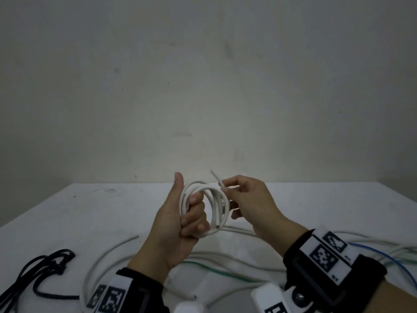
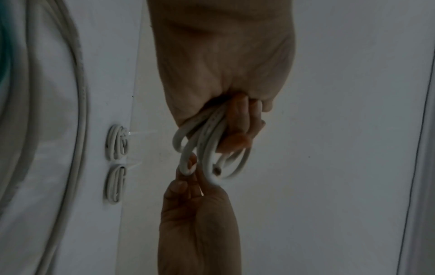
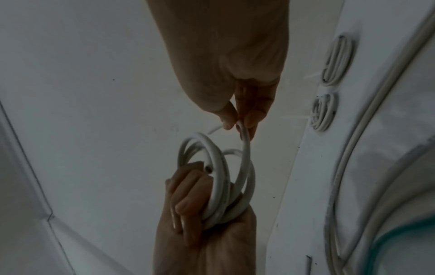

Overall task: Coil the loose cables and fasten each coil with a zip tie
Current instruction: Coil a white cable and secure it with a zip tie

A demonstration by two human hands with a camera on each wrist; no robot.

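White, scuffed and matte, the worktop runs back to a pale wall and carries everything that lies loose. No box, tray or bin shows in any view; the only things gathered together are the cables themselves.

Largest among them is a long white cable sweeping in a wide arc across the near part of the worktop, with a thin green cable and a thin blue cable lying near it to the right. A black cable is bunched at the near left edge.

Held up above the worktop, between both hands, is a white coil of several turns. The left hand has its fingers curled through the coil and clamps one side of the loops against the palm, thumb standing up beside them. The right hand pinches the cable's free end between thumb and forefinger, just beside the top of the coil, the tip pointing up and away. The cable's other cut end shows at the lower side of the coil.

In the wrist views, two smaller finished coils lie side by side on the worktop: one coil and a second coil, each with a pale zip tie tail sticking out.
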